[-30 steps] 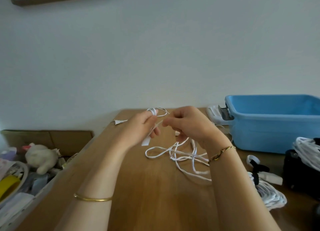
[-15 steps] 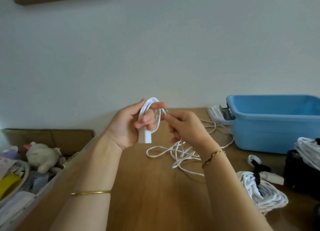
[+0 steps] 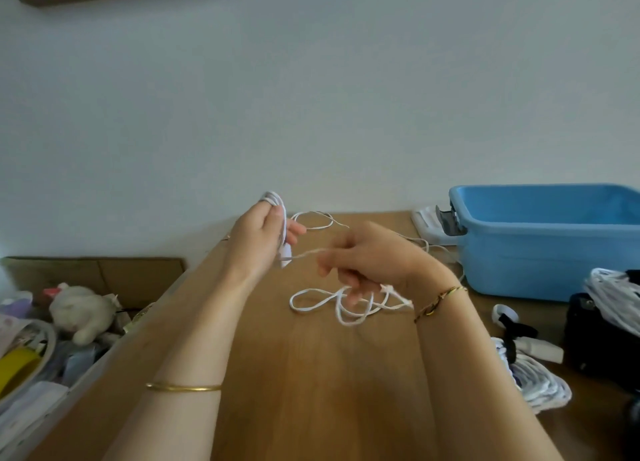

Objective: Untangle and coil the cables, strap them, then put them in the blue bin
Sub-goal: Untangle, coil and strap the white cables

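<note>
Wooden table (image 3: 311, 384), 1 blue bin (image 3: 526, 270) — left hand (image 3: 255, 244) grips 1 part-coiled white cable (image 3: 313, 295), right hand (image 3: 375, 258) pinches its strand.

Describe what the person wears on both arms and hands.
No sleeves show, and no gloves cover the left hand or right hand. A thin plain gold bangle circles the left forearm; a gold bracelet sits at the right wrist.

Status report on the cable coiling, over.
Left hand grips coiled end of thin white cable. Right hand pinches the strand. Loose loops tangled on wooden table, nothing blocking.
</note>
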A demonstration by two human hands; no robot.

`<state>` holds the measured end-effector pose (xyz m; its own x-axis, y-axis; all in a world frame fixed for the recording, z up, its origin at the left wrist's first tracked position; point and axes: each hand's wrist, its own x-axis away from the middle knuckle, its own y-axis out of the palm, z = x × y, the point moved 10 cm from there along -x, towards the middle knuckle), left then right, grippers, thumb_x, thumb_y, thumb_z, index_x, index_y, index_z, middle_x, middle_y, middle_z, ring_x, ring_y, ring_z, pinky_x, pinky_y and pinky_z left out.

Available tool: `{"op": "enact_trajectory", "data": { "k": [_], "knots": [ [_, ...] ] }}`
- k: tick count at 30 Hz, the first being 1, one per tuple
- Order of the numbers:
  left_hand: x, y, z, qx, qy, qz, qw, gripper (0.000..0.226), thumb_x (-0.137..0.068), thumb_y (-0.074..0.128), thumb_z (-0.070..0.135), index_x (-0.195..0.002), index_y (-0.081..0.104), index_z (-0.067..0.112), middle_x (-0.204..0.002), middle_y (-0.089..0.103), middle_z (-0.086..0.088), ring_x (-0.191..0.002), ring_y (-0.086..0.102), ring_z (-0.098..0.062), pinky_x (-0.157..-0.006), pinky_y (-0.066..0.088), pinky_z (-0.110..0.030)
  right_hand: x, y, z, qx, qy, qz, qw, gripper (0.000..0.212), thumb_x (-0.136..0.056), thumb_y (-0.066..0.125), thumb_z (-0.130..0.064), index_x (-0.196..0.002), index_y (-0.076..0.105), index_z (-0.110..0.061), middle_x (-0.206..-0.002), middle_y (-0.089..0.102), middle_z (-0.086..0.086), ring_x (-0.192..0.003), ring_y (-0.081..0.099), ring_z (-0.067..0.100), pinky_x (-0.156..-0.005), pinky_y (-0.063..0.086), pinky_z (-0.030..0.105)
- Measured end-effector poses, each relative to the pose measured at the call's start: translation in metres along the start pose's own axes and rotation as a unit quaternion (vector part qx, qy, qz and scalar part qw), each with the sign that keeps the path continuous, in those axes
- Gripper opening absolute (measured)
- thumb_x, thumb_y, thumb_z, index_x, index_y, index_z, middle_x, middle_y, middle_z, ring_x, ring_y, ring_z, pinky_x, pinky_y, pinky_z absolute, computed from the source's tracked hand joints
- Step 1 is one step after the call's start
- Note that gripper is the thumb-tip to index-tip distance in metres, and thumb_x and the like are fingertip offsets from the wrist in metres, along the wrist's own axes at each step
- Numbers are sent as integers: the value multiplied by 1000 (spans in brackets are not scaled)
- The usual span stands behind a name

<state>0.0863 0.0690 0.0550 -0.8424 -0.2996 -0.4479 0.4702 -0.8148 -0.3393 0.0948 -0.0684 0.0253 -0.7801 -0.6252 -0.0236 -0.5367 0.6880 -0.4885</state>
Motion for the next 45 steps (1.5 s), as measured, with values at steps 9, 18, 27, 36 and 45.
{"op": "enact_trajectory", "data": {
  "k": [9,18,27,36,45],
  "knots": [
    [34,59,6,146,-93,-298,939,39,-100,34,17,-102,65,-5,-45,49,-6,-44,36,-14,-53,45,-24,7,-55,-15,-52,-121,254,958,20,-91,55,-17,-72,61,-13,-54,42,-1,-45,36,11,-48,33,27],
    [25,54,20,471,-152,-283,822,45,-82,30,10,-93,70,-9,-40,33,3,-36,35,-9,-47,44,-19,-11,-32,10,-127,-89,206,966,28,-98,45,-18,-76,62,-13,-55,35,-1,-46,30,10,-39,30,21],
    [2,24,9,551,-139,-99,817,33,-95,32,13,-105,56,-8,-61,57,-6,-47,44,-10,-88,54,-43,-23,26,25,-132,0,23,991,27,-100,41,-19,-97,65,-7,-57,46,2,-36,38,10,-44,40,27],
    [-5,2,-6,185,-47,17,982,35,-102,31,15,-76,52,10,-71,70,-5,-76,61,-22,-77,48,-35,-10,29,13,45,29,-58,997,22,-95,51,-20,-93,66,-5,-49,51,-4,-39,54,14,-50,40,24],
    [5,29,4,-168,13,-103,980,32,-99,34,16,-85,55,-4,-61,63,4,-62,56,-17,-57,42,-23,3,-28,-18,70,-55,123,988,10,-81,66,-10,-76,67,-2,-52,58,0,-46,49,10,-56,43,25]
  ]
}}
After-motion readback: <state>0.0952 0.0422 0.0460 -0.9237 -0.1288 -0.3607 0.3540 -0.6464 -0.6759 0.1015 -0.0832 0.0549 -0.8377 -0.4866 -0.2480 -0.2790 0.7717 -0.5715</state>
